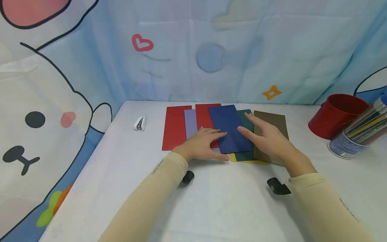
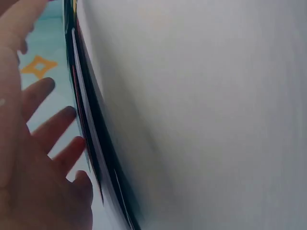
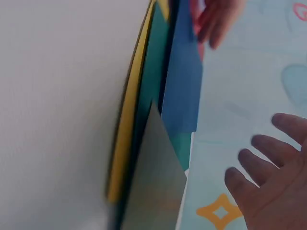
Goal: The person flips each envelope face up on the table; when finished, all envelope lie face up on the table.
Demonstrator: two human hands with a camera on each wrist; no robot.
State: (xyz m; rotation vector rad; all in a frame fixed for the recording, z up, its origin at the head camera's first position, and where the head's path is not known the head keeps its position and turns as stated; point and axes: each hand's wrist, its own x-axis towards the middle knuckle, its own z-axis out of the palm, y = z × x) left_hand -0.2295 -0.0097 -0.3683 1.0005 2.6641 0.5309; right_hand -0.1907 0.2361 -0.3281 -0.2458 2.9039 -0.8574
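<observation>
Several coloured cards lie overlapping in a row on the white table: a red card point(image 1: 175, 126), a lilac card point(image 1: 190, 122), a second red card point(image 1: 208, 116), a dark blue card point(image 1: 231, 129), a green card point(image 1: 245, 156), a yellow card point(image 1: 254, 162) and a brown card point(image 1: 273, 122). My left hand point(image 1: 202, 144) spreads over the second red card, fingertips at the blue card's left edge. Over the brown and green cards, my right hand point(image 1: 269, 139) has its fingers extended toward the blue card. In the right wrist view, its fingers point(image 3: 268, 148) hold nothing.
A small white stapler-like object point(image 1: 140, 123) lies at the back left. At the right stand a red mug point(image 1: 335, 116) and a tin point(image 1: 347, 146) packed with pencils or pens. A patterned cloth point(image 1: 187, 67) hangs behind the table.
</observation>
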